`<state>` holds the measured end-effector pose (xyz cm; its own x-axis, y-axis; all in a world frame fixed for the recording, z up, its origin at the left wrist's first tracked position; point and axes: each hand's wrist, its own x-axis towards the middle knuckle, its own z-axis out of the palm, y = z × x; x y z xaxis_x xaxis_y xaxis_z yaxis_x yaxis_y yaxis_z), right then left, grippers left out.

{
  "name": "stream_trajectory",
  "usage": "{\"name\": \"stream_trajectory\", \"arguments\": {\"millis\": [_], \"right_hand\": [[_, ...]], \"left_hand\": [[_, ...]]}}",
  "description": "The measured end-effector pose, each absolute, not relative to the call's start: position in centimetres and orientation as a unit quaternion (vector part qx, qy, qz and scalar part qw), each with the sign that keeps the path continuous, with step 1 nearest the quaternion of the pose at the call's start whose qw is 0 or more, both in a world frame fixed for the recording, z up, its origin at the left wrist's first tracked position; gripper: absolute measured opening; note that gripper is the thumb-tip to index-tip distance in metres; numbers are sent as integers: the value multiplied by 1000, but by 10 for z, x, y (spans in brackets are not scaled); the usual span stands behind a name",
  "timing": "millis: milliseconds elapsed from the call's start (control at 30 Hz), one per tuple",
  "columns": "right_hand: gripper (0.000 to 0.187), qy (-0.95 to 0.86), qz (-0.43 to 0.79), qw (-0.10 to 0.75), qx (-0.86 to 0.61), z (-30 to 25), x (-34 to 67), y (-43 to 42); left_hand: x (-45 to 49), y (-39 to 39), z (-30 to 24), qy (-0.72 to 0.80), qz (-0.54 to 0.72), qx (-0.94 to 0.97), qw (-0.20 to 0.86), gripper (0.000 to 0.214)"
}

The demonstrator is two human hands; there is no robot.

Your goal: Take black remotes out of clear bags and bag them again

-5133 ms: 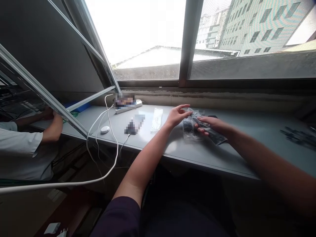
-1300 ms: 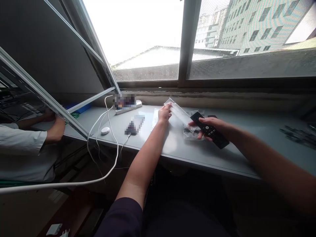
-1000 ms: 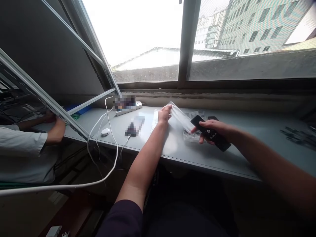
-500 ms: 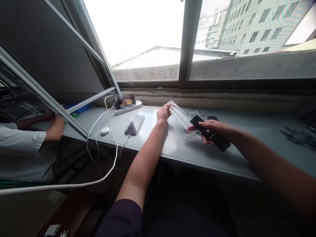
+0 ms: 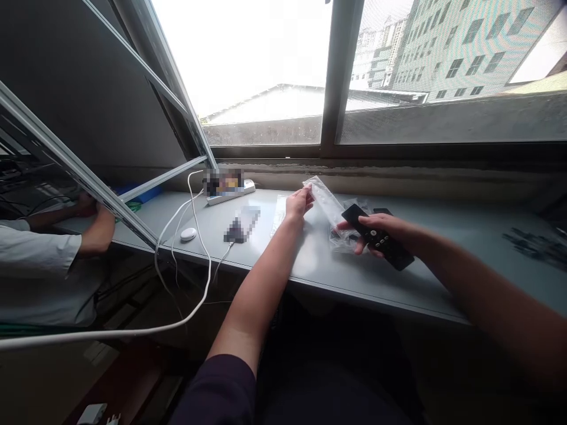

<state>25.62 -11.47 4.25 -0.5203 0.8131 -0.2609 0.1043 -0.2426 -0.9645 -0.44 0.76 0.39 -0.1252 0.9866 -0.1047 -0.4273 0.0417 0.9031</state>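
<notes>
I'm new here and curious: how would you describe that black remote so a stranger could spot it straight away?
Find the long grey desk beneath the window, then look right of centre to the person's right hand. The black remote control is the slim dark bar gripped there, with small round buttons on its face and a crumpled clear plastic bag just beneath it.

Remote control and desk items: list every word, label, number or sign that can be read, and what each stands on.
Black remote control: button markings too small to read.
Power strip: label pixelated, unreadable.
Pixelated object: unreadable.
No legible text anywhere.
</notes>
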Motion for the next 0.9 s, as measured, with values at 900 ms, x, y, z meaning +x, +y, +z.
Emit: {"name": "stream_trajectory", "arguments": {"millis": [900], "right_hand": [[56,-565,640,290,-433,45,254,-115]], "left_hand": [[20,-12,5,384,525,458,606,17]]}}
